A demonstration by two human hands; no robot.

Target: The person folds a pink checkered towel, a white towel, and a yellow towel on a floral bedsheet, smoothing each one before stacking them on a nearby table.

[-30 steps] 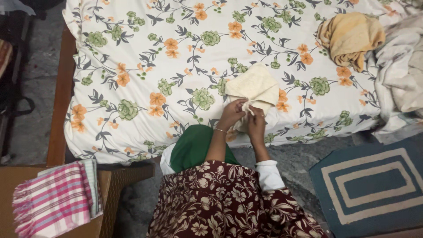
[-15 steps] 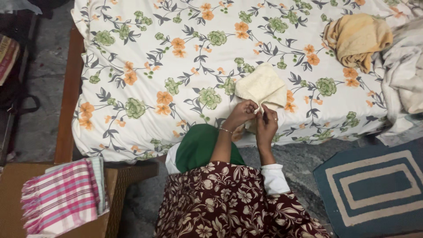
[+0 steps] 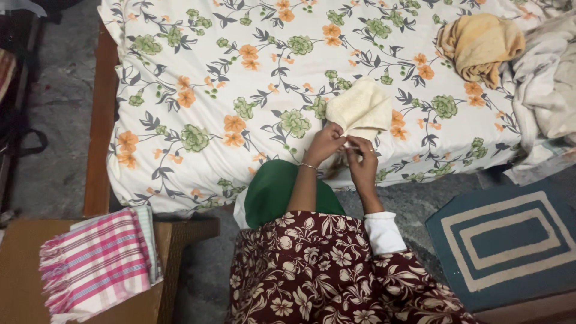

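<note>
both hands, the left hand [image 3: 324, 144] and right hand [image 3: 363, 161], pinch the near edge of a cream cloth [image 3: 360, 108] lying partly folded on the floral bedsheet [image 3: 240, 72]; a crumpled yellow towel [image 3: 480, 45] and pale laundry [image 3: 546, 90] appear unfolded.

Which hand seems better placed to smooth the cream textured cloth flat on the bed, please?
Probably the left hand: it lies against the cream textured cloth, while the right hand sits lower, pinching its near edge.

Two hands [image 3: 345, 150], one cream cloth [image 3: 360, 108], one yellow towel [image 3: 483, 45], one pink checked towel [image 3: 96, 264], one rug [image 3: 510, 240].
</note>
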